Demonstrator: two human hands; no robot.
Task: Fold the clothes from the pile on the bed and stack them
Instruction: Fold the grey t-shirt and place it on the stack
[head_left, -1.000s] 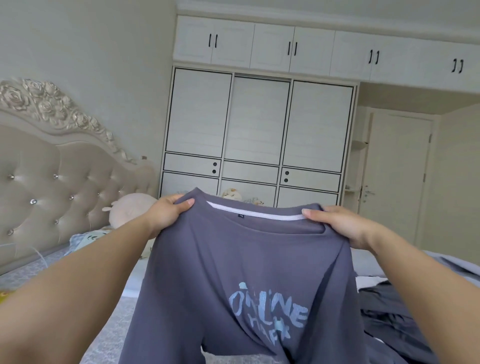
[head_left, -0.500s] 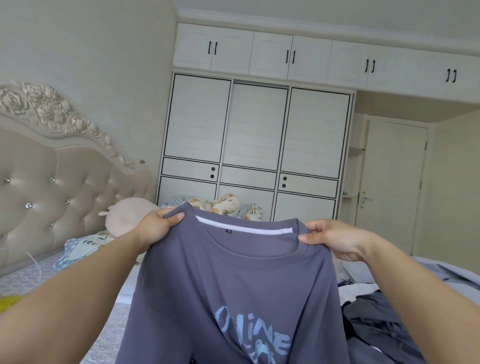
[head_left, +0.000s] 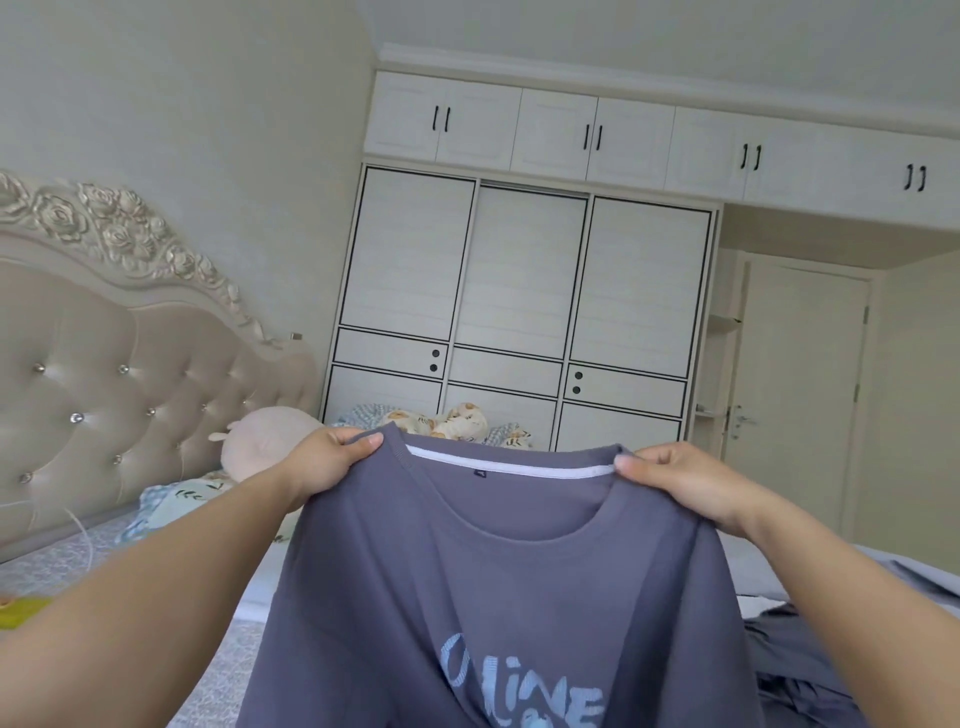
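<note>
So the grey-blue t-shirt (head_left: 498, 587) is held up in the air over the bed (head_left: 62, 561), front facing the camera, pale blue print low on the chest. The left hand (head_left: 324, 462) has its grip clamped on the left shoulder right beside the collar, thumb on the front of the fabric, fingers curled behind. The right hand (head_left: 685, 483) does the same at the other shoulder, grip pinched on the cloth just by the neckline. The collar is stretched between the two hands and the body of the shirt hangs straight down from them. A heap of dark grey clothes (head_left: 810, 670) lies toward the bed's right edge, below the right forearm. A plush toy (head_left: 270, 441) sits up by the tufted headboard (head_left: 130, 384).
</note>
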